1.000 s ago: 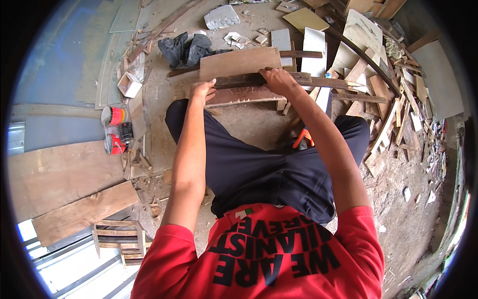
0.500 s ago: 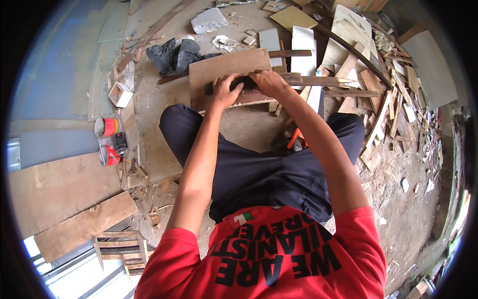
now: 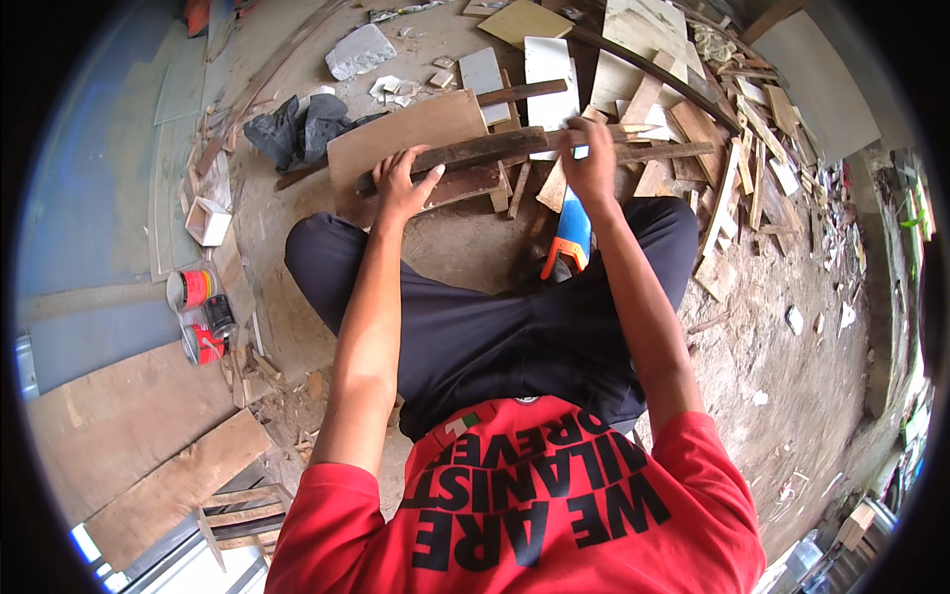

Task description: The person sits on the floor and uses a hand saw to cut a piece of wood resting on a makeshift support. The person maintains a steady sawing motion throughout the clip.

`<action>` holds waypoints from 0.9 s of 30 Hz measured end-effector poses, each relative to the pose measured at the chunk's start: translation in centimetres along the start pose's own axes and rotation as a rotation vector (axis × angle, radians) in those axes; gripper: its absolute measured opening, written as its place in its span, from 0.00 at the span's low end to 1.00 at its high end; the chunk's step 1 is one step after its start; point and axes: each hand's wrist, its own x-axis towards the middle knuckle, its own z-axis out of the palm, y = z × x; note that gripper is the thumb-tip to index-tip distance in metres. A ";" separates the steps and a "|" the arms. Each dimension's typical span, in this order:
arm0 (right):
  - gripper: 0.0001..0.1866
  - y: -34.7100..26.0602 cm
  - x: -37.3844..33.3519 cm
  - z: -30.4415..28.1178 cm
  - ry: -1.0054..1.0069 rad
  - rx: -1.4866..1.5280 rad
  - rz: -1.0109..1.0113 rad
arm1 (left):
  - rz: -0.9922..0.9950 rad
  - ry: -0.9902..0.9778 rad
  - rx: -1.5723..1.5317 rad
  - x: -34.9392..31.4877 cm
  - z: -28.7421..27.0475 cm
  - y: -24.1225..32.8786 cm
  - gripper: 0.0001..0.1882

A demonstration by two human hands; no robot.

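A dark wooden strip (image 3: 485,149) lies at a slant across a light brown board (image 3: 371,144) in front of my crossed legs. My left hand (image 3: 402,188) grips the strip near its left end, fingers over the top and thumb on the near side. Just past the strip's right end is my right hand (image 3: 591,168), its fingers curled and slightly blurred over a lighter piece of wood (image 3: 628,131). What those fingers hold, if anything, is hidden. Below that hand, between my legs, rests a saw with a blue blade (image 3: 573,220) and an orange and black handle (image 3: 564,254).
Scrap wood (image 3: 752,198) is heaped at the right. A black plastic bag (image 3: 297,131) and a pale stone block (image 3: 359,51) lie at the far left. Several cans (image 3: 203,344) stand left of my knee, beside leaning panels (image 3: 89,247). A small wooden frame (image 3: 242,515) is at lower left.
My right hand has moved right, off the dark strip and past its end. My left hand has shifted toward the strip's left end. More of the saw shows, and the whole view has turned slightly.
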 end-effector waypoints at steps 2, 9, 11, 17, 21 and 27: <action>0.11 0.9 -1.7 -1.8 0.151 0.095 0.348 | 0.014 0.015 0.012 -0.2 -0.3 -0.2 0.25; 0.39 6.4 -3.8 -0.8 0.124 0.885 1.275 | -0.036 -0.028 0.035 0.5 0.2 0.2 0.26; 0.39 5.8 -3.0 0.2 0.077 0.955 1.276 | -0.047 -0.054 0.067 0.6 0.2 0.4 0.27; 0.29 5.2 -1.8 2.4 0.106 1.055 1.201 | -0.054 -0.130 0.126 0.9 0.2 -0.2 0.29; 0.25 5.2 -2.0 2.8 0.105 1.017 1.196 | -0.037 -0.149 0.133 0.8 -0.3 0.3 0.28; 0.23 4.3 -2.1 3.3 0.057 1.056 1.196 | -0.063 -0.160 0.124 0.3 -1.6 -0.4 0.27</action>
